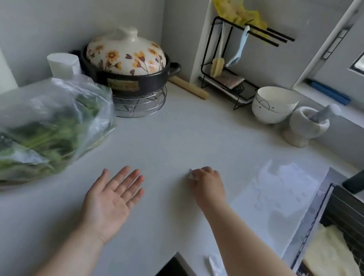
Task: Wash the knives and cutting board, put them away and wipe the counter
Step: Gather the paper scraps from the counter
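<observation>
My right hand point(208, 185) is curled over a small white wad of tissue point(192, 175) and presses it onto the white counter point(176, 137) near the middle. My left hand point(113, 198) hovers palm up over the counter to the left, fingers straight, holding nothing. A wet patch point(283, 188) glistens on the counter beside the sink. Another crumpled white scrap point(214, 265) lies near the counter's front corner. No knife or cutting board shows clearly.
A plastic bag of greens point(32, 132) lies at the left. Behind stand a flowered clay pot point(126, 63) on a wire trivet, a black rack point(231, 69), a white bowl point(274, 107) and a mortar with pestle point(308, 125). The sink basket point(353, 229) holds a yellow cloth point(335, 264).
</observation>
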`<state>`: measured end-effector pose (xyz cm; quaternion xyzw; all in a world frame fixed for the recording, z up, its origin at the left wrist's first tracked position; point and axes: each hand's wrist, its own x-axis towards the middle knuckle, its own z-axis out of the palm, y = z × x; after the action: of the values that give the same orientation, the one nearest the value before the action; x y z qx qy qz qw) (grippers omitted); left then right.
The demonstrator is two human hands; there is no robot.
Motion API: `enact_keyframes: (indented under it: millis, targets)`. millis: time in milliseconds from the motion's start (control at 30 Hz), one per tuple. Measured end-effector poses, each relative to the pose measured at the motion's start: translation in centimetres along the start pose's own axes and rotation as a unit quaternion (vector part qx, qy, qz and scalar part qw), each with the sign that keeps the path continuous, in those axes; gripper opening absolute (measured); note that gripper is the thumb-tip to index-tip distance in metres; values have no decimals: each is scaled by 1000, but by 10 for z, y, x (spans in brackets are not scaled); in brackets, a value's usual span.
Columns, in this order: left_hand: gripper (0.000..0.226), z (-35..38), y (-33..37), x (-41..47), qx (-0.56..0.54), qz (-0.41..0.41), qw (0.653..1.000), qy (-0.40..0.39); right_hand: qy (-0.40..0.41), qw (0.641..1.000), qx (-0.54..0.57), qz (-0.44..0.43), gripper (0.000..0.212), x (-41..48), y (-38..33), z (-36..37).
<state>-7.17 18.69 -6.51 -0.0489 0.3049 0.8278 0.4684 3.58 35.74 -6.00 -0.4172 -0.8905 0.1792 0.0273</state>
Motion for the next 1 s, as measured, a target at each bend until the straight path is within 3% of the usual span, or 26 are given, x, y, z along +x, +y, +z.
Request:
enact_keyframes:
  millis: [100,200,233,333,433,600,833,1000]
  targets:
    - [87,3,4,15,-1,3,1000,5,5,1000,1,8,29,10,2,-2]
    - [36,10,3,28,-5,-14,1000,9,22,998,45,25,26,9,1,-3]
    - [32,12,0,34,-5,-17,1000,17,39,996,72,32,25,5,0,-2]
    - [39,27,-12,43,-11,-35,999,34,120,974,189,14,15,-17,-14,0]
    - [43,39,-26,45,-20,-70,997,36,168,960,219,-52,12,-40,-39,6]
    - [48,47,-50,44,-18,-134,991,12,102,974,157,-131,25,-58,-44,6]
    - [44,49,-75,34,-18,-158,985,62,152,979,129,-48,34,-100,17,-20]
    - [43,53,-83,29,-17,-159,986,43,-22,998,52,27,44,-144,48,-13]
